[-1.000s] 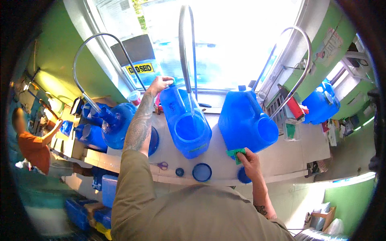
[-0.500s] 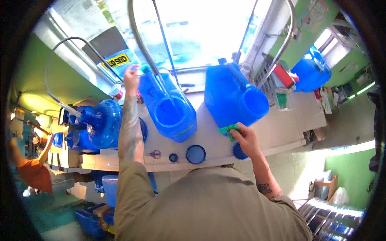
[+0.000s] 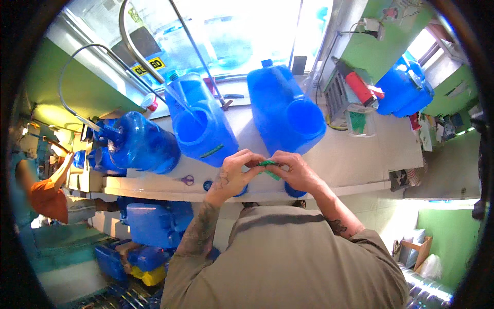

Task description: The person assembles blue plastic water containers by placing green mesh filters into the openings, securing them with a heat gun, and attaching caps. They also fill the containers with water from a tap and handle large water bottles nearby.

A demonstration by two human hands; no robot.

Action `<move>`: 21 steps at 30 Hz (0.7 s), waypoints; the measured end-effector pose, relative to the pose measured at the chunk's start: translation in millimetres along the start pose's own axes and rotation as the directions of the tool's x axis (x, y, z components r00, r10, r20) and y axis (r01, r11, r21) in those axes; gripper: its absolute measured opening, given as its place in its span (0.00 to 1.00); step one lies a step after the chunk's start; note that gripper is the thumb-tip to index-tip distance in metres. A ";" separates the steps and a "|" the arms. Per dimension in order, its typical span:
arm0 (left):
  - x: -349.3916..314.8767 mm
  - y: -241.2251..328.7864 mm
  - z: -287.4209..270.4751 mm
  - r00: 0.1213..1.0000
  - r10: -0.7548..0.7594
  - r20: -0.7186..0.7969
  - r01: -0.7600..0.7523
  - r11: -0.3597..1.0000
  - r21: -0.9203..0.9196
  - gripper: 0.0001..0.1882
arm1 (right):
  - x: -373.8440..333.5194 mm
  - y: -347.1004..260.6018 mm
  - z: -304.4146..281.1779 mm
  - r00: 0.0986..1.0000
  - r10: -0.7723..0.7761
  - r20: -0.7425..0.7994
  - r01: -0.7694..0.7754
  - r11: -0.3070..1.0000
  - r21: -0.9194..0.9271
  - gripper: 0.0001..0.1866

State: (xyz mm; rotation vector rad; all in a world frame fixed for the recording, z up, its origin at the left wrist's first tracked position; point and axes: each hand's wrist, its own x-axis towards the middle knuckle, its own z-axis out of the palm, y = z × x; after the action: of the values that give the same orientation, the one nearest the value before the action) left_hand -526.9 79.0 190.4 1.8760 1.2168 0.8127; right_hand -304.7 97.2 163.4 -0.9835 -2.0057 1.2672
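In front of my chest, both hands meet over some thin green strips (image 3: 271, 173) that look like plastic. My left hand (image 3: 231, 176) pinches them from the left, and my right hand (image 3: 297, 172) pinches them from the other side. Just beyond my left hand stands a blue jug (image 3: 218, 131) with a wide round opening and a clear tube running into it. A second blue jug (image 3: 272, 98), also open, stands beyond my right hand. Dark blue round lids (image 3: 295, 190) lie near the counter's front edge, partly hidden by my hands and forearms.
Purple scissors (image 3: 188, 180) and a small cap (image 3: 207, 185) lie left of my hands. A round blue bottle (image 3: 141, 144) lies at the left. A clear box (image 3: 360, 123) of green pieces stands right, beside a grey rack (image 3: 343, 98). A person in orange (image 3: 49, 198) works far left.
My left hand has come back from the far end of the left jug to the green strips. My right hand has brought them left, away from the right jug. The view has shifted.
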 end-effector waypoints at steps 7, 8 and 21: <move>18.0 6.2 46.4 0.958 -0.071 -0.278 0.034 0.990 -0.134 0.06 | -61.5 29.6 -66.1 0.995 0.074 -0.073 -0.075 0.997 -0.011 0.13; 24.7 6.6 46.1 0.940 -0.143 -0.311 0.087 0.979 -0.186 0.06 | -69.9 35.3 -74.1 0.996 0.033 -0.084 -0.030 0.999 0.032 0.13; 229.6 -68.3 -47.3 0.793 0.073 -0.605 0.141 0.944 0.299 0.15 | -114.2 52.4 -98.3 0.961 0.149 -0.231 -0.128 0.986 0.105 0.11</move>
State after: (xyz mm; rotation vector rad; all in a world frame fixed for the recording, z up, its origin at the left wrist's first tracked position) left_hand -517.0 322.8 182.7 1.8976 1.8813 1.3309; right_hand -149.0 67.8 145.3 -1.1900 -1.7087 1.2347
